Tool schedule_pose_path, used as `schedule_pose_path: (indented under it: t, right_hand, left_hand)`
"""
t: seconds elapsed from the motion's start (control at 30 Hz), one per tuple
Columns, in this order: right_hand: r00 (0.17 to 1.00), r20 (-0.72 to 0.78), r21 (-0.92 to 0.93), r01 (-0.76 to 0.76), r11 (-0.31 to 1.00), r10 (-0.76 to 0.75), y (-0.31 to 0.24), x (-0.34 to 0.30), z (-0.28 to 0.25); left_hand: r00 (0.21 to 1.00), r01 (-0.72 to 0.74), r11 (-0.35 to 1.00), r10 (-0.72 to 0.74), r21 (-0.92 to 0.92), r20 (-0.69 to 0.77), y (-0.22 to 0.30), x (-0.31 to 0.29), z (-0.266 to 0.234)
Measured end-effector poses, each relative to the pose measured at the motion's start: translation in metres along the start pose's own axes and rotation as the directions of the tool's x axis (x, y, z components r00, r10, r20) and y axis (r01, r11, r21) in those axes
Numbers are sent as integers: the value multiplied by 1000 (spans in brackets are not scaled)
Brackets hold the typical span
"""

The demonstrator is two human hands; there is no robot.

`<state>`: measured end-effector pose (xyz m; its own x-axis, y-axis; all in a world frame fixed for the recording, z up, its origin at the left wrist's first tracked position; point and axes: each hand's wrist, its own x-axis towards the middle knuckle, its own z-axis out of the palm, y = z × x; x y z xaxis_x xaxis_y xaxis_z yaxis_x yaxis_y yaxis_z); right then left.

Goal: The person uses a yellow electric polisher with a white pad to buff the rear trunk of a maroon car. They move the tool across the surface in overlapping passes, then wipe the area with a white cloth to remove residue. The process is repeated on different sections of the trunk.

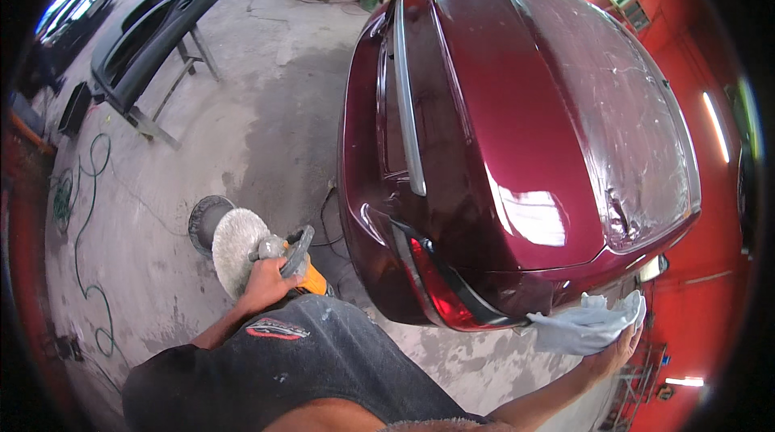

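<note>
My left hand (pixel 270 280) is closed around a polisher (pixel 313 277) with a yellow body and a dark loop handle. Its round, fluffy white pad (pixel 240 248) faces away from the car, to my left. Out to the right, my right hand (pixel 617 351) grips a pale grey cloth (pixel 585 325) that hangs loosely against the car's rear corner. The dark red car (pixel 525 125) stands in front of me, its trunk lid glossy with light reflections. Just left of the cloth is the red tail light (pixel 440 291). Clear plastic film (pixel 622 101) covers the rear window.
A black bumper (pixel 153 44) rests on a metal stand (pixel 173 93) at the far left. A green hose (pixel 81 246) snakes over the concrete floor. Behind the polishing pad sits a dark round container (pixel 206 220). The red wall (pixel 686 133) rises beyond the car's right side.
</note>
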<state>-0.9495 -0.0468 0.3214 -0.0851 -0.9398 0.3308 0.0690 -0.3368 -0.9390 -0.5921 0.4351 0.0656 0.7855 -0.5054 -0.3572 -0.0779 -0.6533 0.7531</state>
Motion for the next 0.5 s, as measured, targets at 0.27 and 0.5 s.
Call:
schedule_pose_path:
  t: [0.27,0.5]
  right_hand:
    - [983,173,49,44,998,-52,-25,-100,127]
    - [870,463,72,-225,972,167,-5,-148,265]
  left_hand:
    - [997,-5,997,10,77,-72,-7,48,-117]
    - [971,2,999,-11,-40,-238,-17,51,-169]
